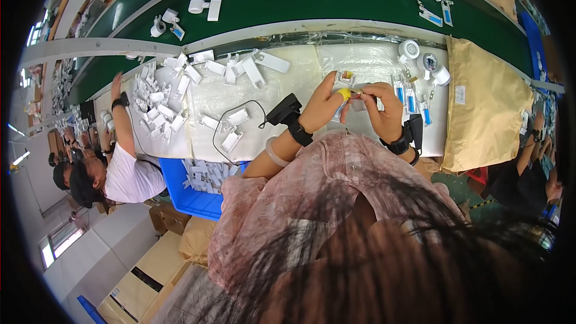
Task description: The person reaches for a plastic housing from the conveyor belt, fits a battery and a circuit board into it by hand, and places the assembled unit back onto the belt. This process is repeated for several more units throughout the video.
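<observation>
My left hand (324,105) is closed around a small white part (346,77), which shows yellow and red inside it beyond my fingers. A yellow cover (344,93) sits at a fingertip of that hand. My right hand (384,108) meets it, thumb and fingers pinched on something thin, dark and reddish that is too small to make out. Just right of my right hand lie several white parts with blue strips (410,99), joined to round white fan heads (408,50).
Loose white housings (159,105) cover the left of the padded table. A blue bin (192,201) of white pieces stands at the table's near edge. A brown paper sheet (486,102) lies at right. Behind runs a green conveyor (330,0) carrying similar parts. Another person (129,174) works at left.
</observation>
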